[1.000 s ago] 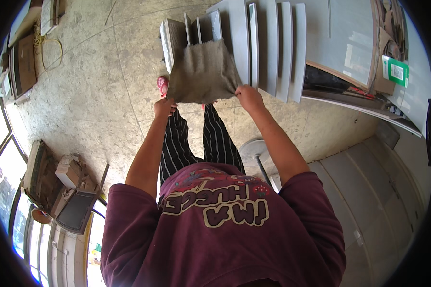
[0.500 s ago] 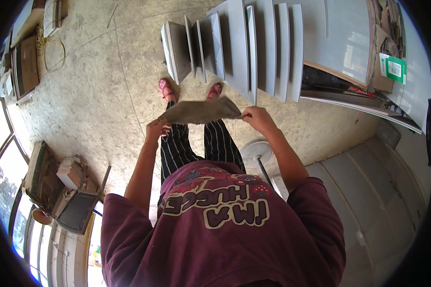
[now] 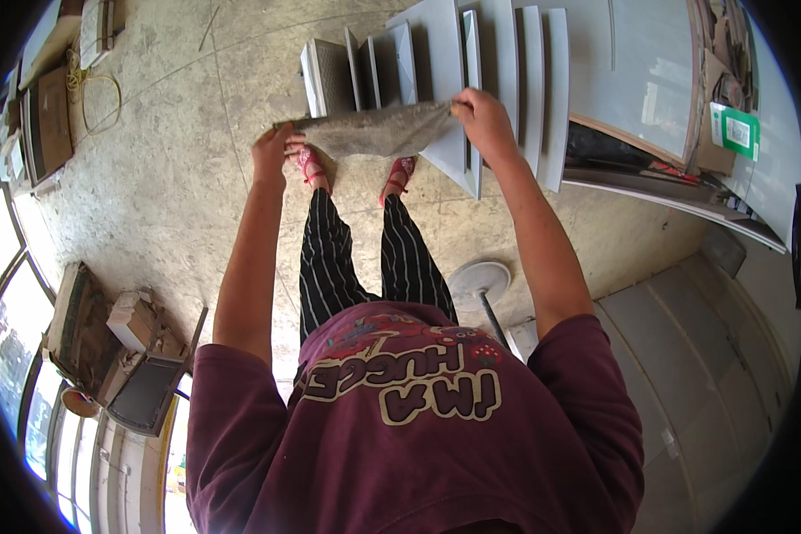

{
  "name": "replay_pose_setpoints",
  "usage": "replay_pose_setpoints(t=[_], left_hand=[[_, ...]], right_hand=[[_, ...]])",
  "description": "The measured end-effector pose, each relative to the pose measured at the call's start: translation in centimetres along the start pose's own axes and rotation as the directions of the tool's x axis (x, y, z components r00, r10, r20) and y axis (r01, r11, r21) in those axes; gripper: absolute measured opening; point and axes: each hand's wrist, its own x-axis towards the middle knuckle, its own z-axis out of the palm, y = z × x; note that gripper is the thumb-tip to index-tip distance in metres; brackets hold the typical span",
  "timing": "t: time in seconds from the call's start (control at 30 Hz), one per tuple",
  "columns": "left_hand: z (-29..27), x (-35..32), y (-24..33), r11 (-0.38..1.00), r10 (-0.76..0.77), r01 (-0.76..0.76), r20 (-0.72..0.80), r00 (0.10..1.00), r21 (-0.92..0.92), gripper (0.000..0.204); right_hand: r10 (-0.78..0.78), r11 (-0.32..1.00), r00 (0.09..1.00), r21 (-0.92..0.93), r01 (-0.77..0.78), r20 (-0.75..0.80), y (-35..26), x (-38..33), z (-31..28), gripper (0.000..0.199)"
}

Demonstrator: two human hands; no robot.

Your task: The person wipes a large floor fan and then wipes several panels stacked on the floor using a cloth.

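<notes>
A grey-brown cloth (image 3: 374, 133) is stretched out between my two hands, sagging along its lower edge. My left hand (image 3: 274, 157) pinches its left corner, with some fingers spread beside it. At the right corner my right hand (image 3: 486, 126) is closed on the cloth. Both arms reach forward, and the cloth hangs in front of a row of upright grey and white tiles (image 3: 438, 80). My right hand overlaps the larger panels from this view. Below the cloth show my red shoes (image 3: 310, 166) on the concrete floor.
Large glossy panels (image 3: 636, 89) lean at the right, a green-and-white label on them. A round-based stand (image 3: 479, 283) is by my right leg. At the left are a chair (image 3: 147, 392), cardboard boxes (image 3: 52, 125) and a yellow cord (image 3: 116, 98).
Both hands have moved forward and away from my body, carrying the cloth from above my legs to before the tiles. The cloth has swung so that it hangs downward.
</notes>
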Motion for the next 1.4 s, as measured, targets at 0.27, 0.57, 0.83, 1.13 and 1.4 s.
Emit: replay_pose_setpoints(t=[0.27,0.57,0.83,1.13,1.4], left_hand=[[1.5,2.8,8.0,0.955,0.257,-0.252,0.014,0.966,-0.159,0.021],[1.0,4.8,5.5,0.971,0.178,-0.175,0.008,0.984,-0.162,0.022],[0.1,4.8,-6.3,0.984,-0.124,0.122,0.008,0.992,0.132,0.018],[-1.0,-0.7,-13.6,0.937,-0.252,0.247,-0.011,0.968,0.248,0.020],[-3.1,-5.2,-17.3,0.890,-0.339,0.333,-0.036,0.940,0.311,0.022]], right_hand=[[-0.122,0.989,0.961,0.054,0.140,-0.247,-2.2,5.6,-2.3,0.012],[-0.078,0.991,0.957,0.082,0.104,-0.280,-1.5,5.4,0.2,0.009],[0.041,0.978,0.995,-0.206,-0.020,0.094,2.6,0.1,4.7,0.011],[0.168,0.968,0.947,-0.229,-0.105,0.275,6.5,-7.4,7.4,0.010],[0.247,0.964,0.863,-0.198,-0.175,0.440,7.7,-13.1,6.7,0.013]])
